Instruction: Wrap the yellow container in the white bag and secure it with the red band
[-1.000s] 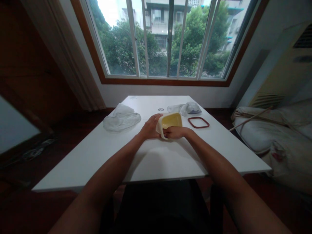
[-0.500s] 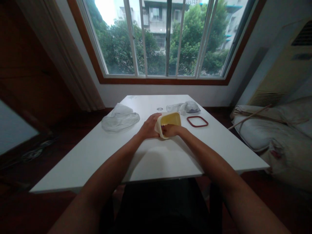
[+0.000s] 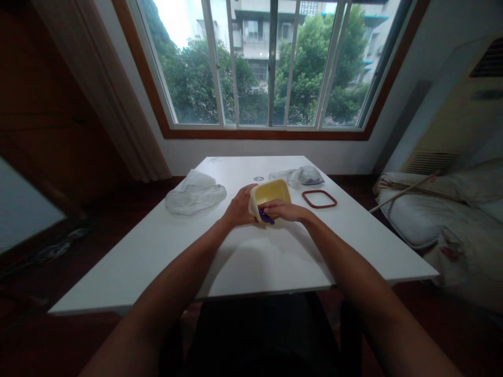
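Observation:
A yellow plastic container (image 3: pixel 271 192) rests tilted on the white table (image 3: pixel 251 251), its open side facing me. My left hand (image 3: pixel 238 208) is wrapped round its left side and steadies it. My right hand (image 3: pixel 283 211) lies along the near rim with its fingers closed on a small purple thing (image 3: pixel 266 217), which shows just below the rim. I cannot make out what the purple thing is.
A dark red rectangular seal ring (image 3: pixel 319 199) lies flat to the right of the container. A crumpled clear plastic bag (image 3: pixel 195 193) is at the left, another clear bag (image 3: pixel 301 176) with something dark in it at the back. Bedding is piled beyond the table's right edge.
The purple thing now shows under my right fingers at the container's near rim; it was hidden before. Both hands have stayed on the container, which has barely moved.

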{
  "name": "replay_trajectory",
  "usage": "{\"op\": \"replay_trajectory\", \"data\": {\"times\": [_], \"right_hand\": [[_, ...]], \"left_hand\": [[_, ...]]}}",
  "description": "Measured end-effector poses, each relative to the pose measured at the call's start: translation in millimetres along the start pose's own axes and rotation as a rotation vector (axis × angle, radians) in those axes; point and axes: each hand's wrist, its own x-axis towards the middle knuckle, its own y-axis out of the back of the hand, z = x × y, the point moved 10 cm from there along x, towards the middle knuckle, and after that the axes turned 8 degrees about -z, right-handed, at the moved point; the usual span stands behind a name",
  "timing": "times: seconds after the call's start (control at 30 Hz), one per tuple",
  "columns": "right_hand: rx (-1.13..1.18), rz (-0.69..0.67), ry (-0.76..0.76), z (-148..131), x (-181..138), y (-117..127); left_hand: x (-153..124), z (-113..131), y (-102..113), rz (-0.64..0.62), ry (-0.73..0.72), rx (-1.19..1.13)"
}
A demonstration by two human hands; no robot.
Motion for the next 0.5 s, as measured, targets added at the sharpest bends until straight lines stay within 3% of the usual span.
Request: {"op": "replay_trajectory", "data": {"times": [0.17,0.37,0.5], "right_hand": [[0.178,0.177,0.068,3,12,13],[0.06,-0.069,0.056,-4,10,-8],[0.066,-0.008,0.089,-15,-2,3]], "left_hand": [[2,8,-3,-0.019,-0.007,-0.03],[3,3,-5,-0.023,0.011,-0.021],[3,-2,-4,0.013,0.026,0.001]]}}
